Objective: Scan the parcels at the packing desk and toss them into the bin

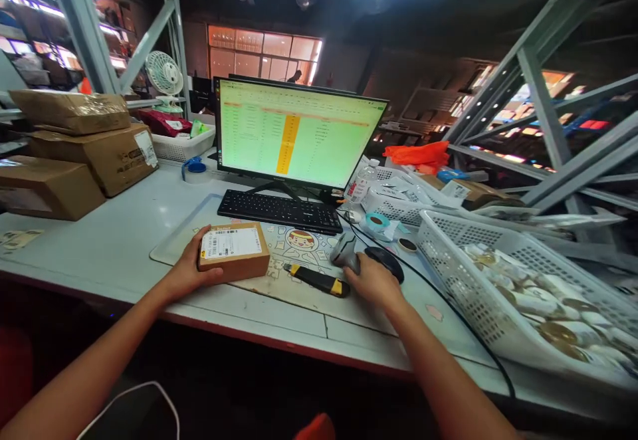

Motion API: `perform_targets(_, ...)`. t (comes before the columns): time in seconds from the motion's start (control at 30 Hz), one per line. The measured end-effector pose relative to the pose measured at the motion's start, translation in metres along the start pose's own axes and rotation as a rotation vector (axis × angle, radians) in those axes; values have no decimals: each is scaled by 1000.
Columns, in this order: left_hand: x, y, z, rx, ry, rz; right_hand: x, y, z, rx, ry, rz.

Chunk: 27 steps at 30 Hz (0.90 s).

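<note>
A pale desk (124, 220) bears a lit monitor (323, 134) and a black keyboard (279, 210). Before the keyboard, the left hand (189, 268) clasps a labelled carton (246, 265); the right hand (373, 280) grasps a grey scanner (343, 250) near a yellow-black cutter (318, 280).

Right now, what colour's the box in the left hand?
The cardboard box is brown with a white label, clearest in the head view.
</note>
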<state>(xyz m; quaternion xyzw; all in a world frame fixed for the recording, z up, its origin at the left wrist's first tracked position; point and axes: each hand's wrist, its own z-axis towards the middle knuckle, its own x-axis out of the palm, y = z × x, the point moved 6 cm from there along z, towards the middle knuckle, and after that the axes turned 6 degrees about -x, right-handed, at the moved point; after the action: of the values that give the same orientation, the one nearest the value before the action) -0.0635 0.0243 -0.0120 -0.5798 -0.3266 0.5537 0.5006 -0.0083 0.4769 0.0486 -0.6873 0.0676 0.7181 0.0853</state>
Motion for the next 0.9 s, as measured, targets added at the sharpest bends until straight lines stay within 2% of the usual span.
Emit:
perform_targets(0.13, 2, 1, -1, 4, 7, 14, -43, 23, 39, -97, -218, 33)
perform_targets(0.17, 2, 0, 0, 6, 4, 23, -47, 34, 55, -149, -218, 46)
perform_targets(0.23, 1, -3, 0, 6, -5, 33, -40, 55, 90, -235, -83, 55)
perform_targets(0.3, 1, -4, 0, -6, -8, 27, -27, 71, 117, -262, 38, 48)
perform_targets(0.4, 1, -2, 0, -14, -4, 20, -11, 79, 138, -210, 55, 22)
perform_targets(0.53, 0, 4, 1, -19, 17, 50, 3, 79, 142, -188, 125, -9)
perform_targets(0.73, 1, 4, 1, 31, -7, 65, 0, 94, 144, -215, 155, 1)
perform_targets(0.83, 0, 0, -1, 32, -48, 84, -6, 106, 130, -262, 174, 33)
perform_targets(0.9, -6, -8, -1, 19, -76, 75, -11, 111, 105, -335, 163, 65)
